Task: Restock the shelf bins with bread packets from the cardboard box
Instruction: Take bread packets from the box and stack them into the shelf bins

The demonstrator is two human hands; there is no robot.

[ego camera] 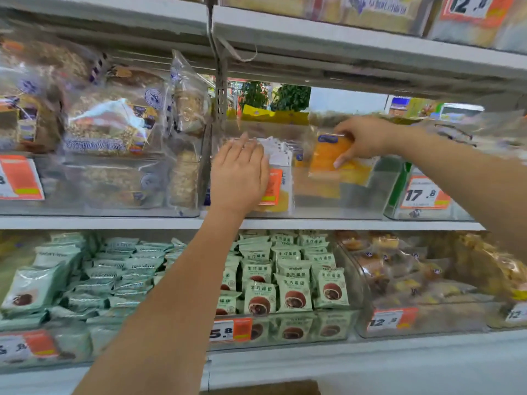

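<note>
Over the clear middle-shelf bin (342, 192), our right hand (368, 138) pinches a soft, light orange bread packet (328, 158) by its upper edge, best held gently, while our left hand (239, 172) rests flat, fingers together, on upright packets (281, 155).

On the middle shelf, the clear bin (342, 195) sits between a bin of loaves (111, 124) on its left and another bin (427, 195) on its right. The left hand (239, 172) lies on the packets (278, 166) at the bin's left end; the right hand (362, 138) holds a packet (325, 155) over its middle. Small packets (293, 280) fill the bins on the shelf below, and a box (265, 389) lies beneath at the near edge.
</note>
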